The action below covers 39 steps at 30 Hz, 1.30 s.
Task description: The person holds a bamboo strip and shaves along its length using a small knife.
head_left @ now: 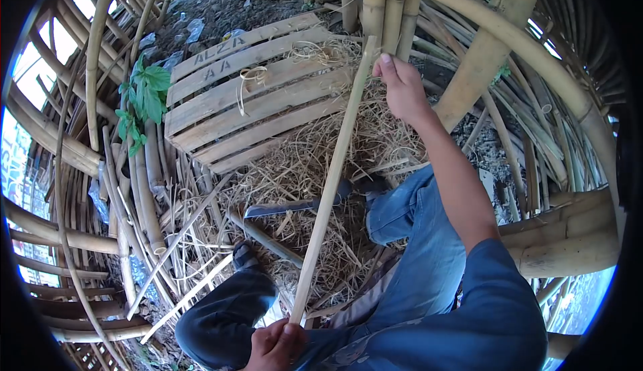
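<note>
A long, pale bamboo strip (329, 197) slants up and away from my lap. My left hand (276, 345) is closed around its lower end. Close to the upper end, my right hand (402, 89) is curled with the thumb raised, its fingertips at the strip's right edge. Whether those fingers grip the strip or some thin piece is hidden. Beyond the strip's middle lies a machete (281, 209), blade pointing left, on a heap of shavings (295, 176). Below the blade, a dark rod or pole (268, 240) runs diagonally.
A slatted wooden panel (254, 89) with stencilled letters lies ahead, a curl of shaving on it. Green leaves (144, 93) grow at its left. Bamboo poles (385, 9) stand at the back, and a thick bamboo beam (562, 243) is at my right. Loose bamboo sticks (177, 243) lie left.
</note>
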### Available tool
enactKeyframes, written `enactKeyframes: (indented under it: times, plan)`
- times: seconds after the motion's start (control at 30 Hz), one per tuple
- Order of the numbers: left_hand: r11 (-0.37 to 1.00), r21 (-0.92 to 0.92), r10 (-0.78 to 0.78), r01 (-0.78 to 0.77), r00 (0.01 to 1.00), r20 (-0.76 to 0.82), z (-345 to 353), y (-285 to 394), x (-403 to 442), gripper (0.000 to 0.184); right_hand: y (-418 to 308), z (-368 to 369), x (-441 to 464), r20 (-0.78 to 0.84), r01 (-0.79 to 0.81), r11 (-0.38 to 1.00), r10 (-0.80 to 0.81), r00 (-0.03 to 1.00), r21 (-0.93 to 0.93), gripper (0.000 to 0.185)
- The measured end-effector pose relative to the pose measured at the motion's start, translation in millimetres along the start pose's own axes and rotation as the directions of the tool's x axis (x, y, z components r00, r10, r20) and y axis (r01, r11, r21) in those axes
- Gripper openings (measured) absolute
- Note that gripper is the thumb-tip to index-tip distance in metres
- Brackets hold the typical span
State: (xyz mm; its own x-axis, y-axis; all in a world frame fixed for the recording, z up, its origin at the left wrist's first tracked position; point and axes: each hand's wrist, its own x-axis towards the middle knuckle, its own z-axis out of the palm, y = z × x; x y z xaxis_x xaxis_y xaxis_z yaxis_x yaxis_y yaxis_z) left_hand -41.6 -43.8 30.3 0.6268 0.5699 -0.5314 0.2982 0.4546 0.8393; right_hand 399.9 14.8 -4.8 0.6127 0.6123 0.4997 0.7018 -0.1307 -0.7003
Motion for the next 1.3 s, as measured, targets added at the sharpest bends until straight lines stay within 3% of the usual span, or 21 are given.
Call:
enactKeyframes:
  times: [0.2, 0.27, 0.33, 0.4, 0.47, 0.53, 0.6, 0.67, 0.73, 0.8, 0.93, 1.17, 1.27, 1.3]
  plan:
    - [1.000, -0.016, -0.015, 0.015, 1.000, 0.026, -13.6, -11.9, 7.4, 0.026, 29.1, -15.8, 21.0, -0.055, -0.156, 0.975, 0.149, 0.987, -0.158, 0.048]
    - [0.999, -0.030, -0.027, 0.025, 0.998, -0.063, -19.9, -19.5, 18.5, 0.034, 41.4, -8.4, 22.4, -0.183, -0.096, 0.990, 0.114, 0.976, 0.106, 0.048]
    - [0.999, -0.053, -0.015, 0.010, 0.994, -0.106, -23.1, -12.1, 25.2, 0.036, -3.7, -10.6, 6.3, -0.134, -0.158, 0.954, 0.197, 0.971, 0.255, 0.048]
    - [0.980, -0.197, -0.010, -0.013, 0.993, -0.117, -24.0, -8.2, 32.7, 0.039, -40.7, 1.1, -20.5, -0.016, -0.104, 0.979, 0.108, 0.994, 0.175, 0.048]
    - [0.952, -0.307, -0.054, 0.020, 0.993, -0.101, -24.8, -2.3, 36.9, 0.039, -65.5, 20.3, -56.6, 0.212, -0.105, 0.980, 0.068, 0.975, 0.170, 0.040]
    - [0.946, -0.324, -0.022, -0.016, 0.993, -0.113, -23.7, -0.1, 41.4, 0.038, -100.3, 37.6, -91.1, 0.370, 0.136, 0.975, -0.193, 0.909, 0.175, 0.029]
    - [0.946, -0.322, 0.011, -0.041, 0.995, -0.095, -17.8, 1.0, 44.4, 0.038, -119.6, 53.0, -119.6, 0.369, 0.417, 0.884, -0.466, 0.804, 0.210, 0.023]
    - [0.974, -0.180, 0.110, -0.140, 0.980, -0.168, -10.1, 1.5, 48.3, 0.035, -133.0, 57.0, -138.2, 0.384, 0.534, 0.821, -0.568, 0.728, 0.202, 0.024]
    - [0.982, -0.099, 0.141, -0.162, 0.971, -0.195, -5.8, -3.0, 51.0, 0.025, -138.6, 57.1, -145.9, 0.387, 0.543, 0.822, -0.562, 0.730, 0.170, 0.025]
    - [0.877, 0.329, 0.442, -0.350, 0.856, -0.267, 0.9, -3.3, 53.5, 0.021, -141.4, 56.3, -148.3, 0.397, 0.554, 0.820, -0.560, 0.727, 0.142, 0.026]
    - [0.693, 0.635, 0.624, -0.342, 0.726, -0.290, 4.9, -4.8, 57.8, 0.020, -143.2, 55.4, -144.5, 0.401, 0.602, 0.798, -0.561, 0.725, 0.029, 0.021]
    - [0.592, 0.726, 0.708, -0.349, 0.655, -0.262, 4.3, -0.4, 62.5, 0.021, -133.0, 64.3, -136.0, 0.339, 0.733, 0.659, -0.660, 0.671, -0.168, 0.023]
    - [0.561, 0.750, 0.725, -0.350, 0.646, -0.240, 3.4, -3.0, 62.2, 0.021, -125.2, 66.7, -122.0, 0.371, 0.679, 0.668, -0.574, 0.730, -0.303, 0.024]
    - [0.564, 0.752, 0.719, -0.342, 0.651, -0.243, 3.1, -2.7, 62.1, 0.021, -121.0, 69.0, -118.9, 0.357, 0.692, 0.675, -0.599, 0.717, -0.257, 0.024]
